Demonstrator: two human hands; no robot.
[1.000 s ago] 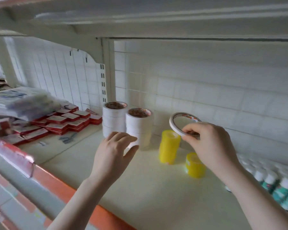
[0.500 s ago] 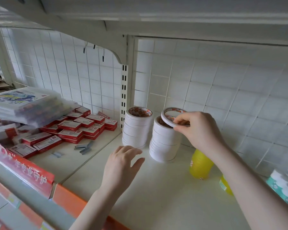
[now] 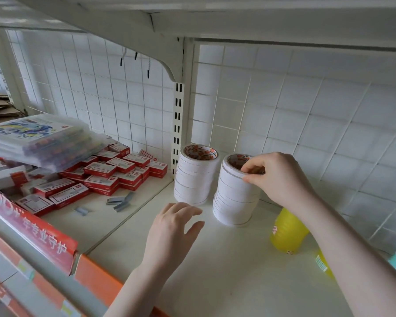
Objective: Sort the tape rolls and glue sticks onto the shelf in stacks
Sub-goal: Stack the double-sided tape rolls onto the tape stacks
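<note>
Your right hand [image 3: 276, 177] pinches the top tape roll [image 3: 234, 167] on the right stack [image 3: 234, 197], beside the left stack [image 3: 196, 177]. Square its edges before releasing. Your left hand [image 3: 173, 229] hovers spread, holding nothing.

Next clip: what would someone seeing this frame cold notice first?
Two stacks of white tape rolls stand at the shelf's back: the left stack and the right stack, whose top roll the right hand pinches. The open left hand hovers in front, and red staple boxes lie piled left.
</note>
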